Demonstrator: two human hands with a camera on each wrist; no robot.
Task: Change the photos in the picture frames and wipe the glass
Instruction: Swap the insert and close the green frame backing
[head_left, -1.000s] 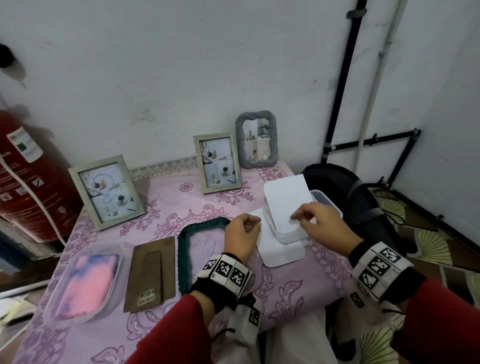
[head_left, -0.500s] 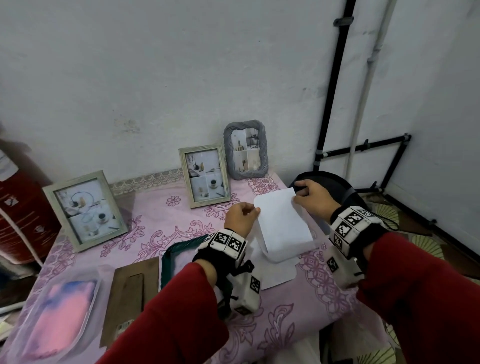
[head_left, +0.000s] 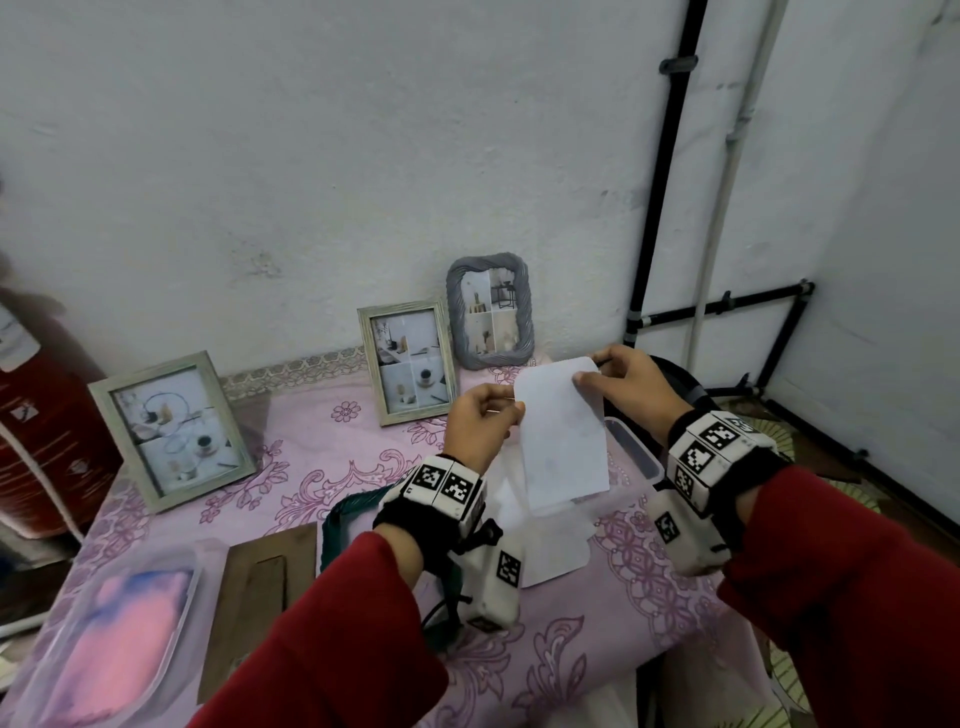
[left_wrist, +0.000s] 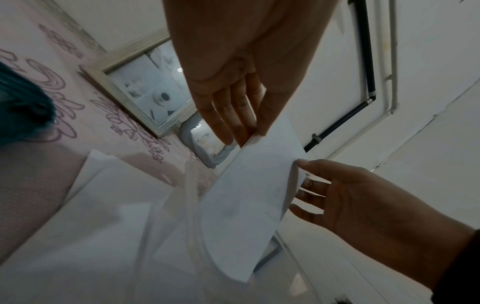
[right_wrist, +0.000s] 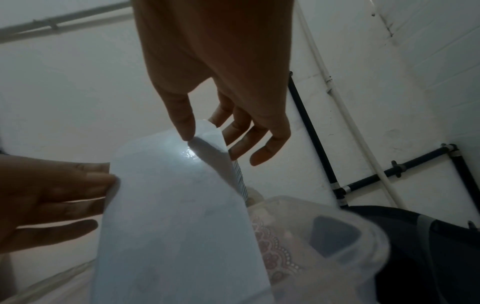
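The left hand (head_left: 480, 422) is pinching the left edge of a white photo sheet (head_left: 563, 441) between thumb and fingers, and the right hand (head_left: 626, 387) is pinching its far right corner, where the right wrist view is showing a thin layer lifting away from the sheet. The sheet is being held in the air, blank back toward the head camera, above a clear plastic box (head_left: 636, 452) and another white sheet (head_left: 550, 551) lying on the bench (head_left: 337, 467). Left of these, a green frame (head_left: 332, 525) is lying face down beside its brown backing board (head_left: 260, 582), so the photo swap seems under way. Next, the hands are probably needing to separate one print, turn it face down and lower it squarely into the green frame.
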